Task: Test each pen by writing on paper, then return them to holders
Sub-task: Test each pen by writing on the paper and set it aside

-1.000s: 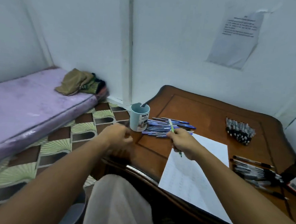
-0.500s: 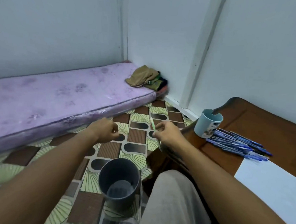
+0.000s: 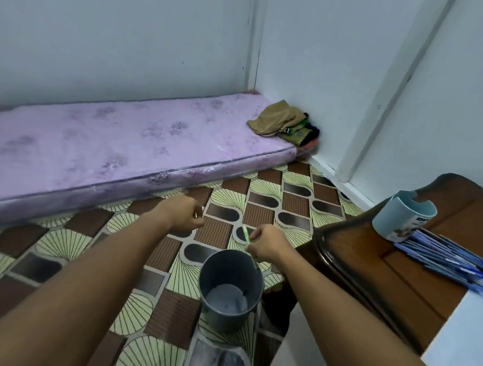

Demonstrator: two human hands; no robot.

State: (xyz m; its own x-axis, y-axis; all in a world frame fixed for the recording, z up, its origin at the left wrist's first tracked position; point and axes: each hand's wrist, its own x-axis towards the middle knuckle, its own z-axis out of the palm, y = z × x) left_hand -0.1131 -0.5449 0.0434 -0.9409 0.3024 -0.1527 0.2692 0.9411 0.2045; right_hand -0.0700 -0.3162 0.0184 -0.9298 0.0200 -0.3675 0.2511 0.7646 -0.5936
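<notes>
My right hand [image 3: 268, 244] pinches a green pen [image 3: 247, 235], held just above the rim of a grey bucket [image 3: 230, 290] that stands on the floor. The pen's lower tip reaches the bucket's far right rim. My left hand [image 3: 184, 214] hovers to the left with fingers curled, and whether it holds anything cannot be made out. On the wooden table [image 3: 397, 275] at the right stands a light blue mug [image 3: 402, 216]. A pile of blue pens [image 3: 449, 258] lies beside it. A corner of white paper [image 3: 470, 334] shows at the right edge.
A purple mattress [image 3: 110, 148] lies on the patterned floor [image 3: 261, 200] along the far wall, with folded clothes [image 3: 285, 123] at its end. My knee in light cloth is at the bottom, next to the table's edge.
The view has swung left from the table to the floor. My right hand has carried the green pen away from the paper and down to the grey bucket's rim.
</notes>
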